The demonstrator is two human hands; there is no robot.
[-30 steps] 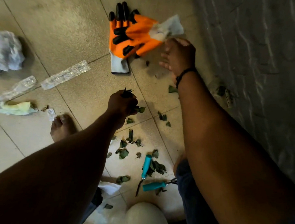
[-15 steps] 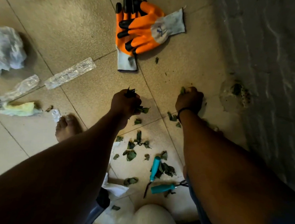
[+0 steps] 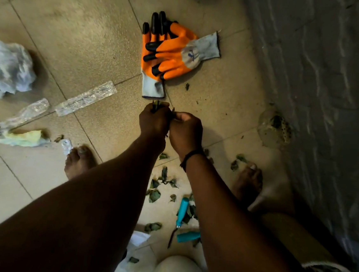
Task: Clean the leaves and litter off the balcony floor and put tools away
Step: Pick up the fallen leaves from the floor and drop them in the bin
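Observation:
My left hand grips a bunch of green leaves, their tips sticking out above the fist. My right hand is pressed against it, fingers curled and pinching leaves at the left fist. Several green leaves lie scattered on the tiled floor below my forearms. Two small hand tools with teal handles lie among them. A pair of orange and black work gloves lies on the floor just beyond my hands.
Clear plastic wrappers, a crumpled white bag and a yellowish scrap litter the floor at left. A grey wall runs along the right, with a floor drain at its base. My bare feet stand on the tiles.
My right hand let go of the glove's cuff, picked leaves off the floor near the wall, then moved left to meet my left hand. The glove now lies flat.

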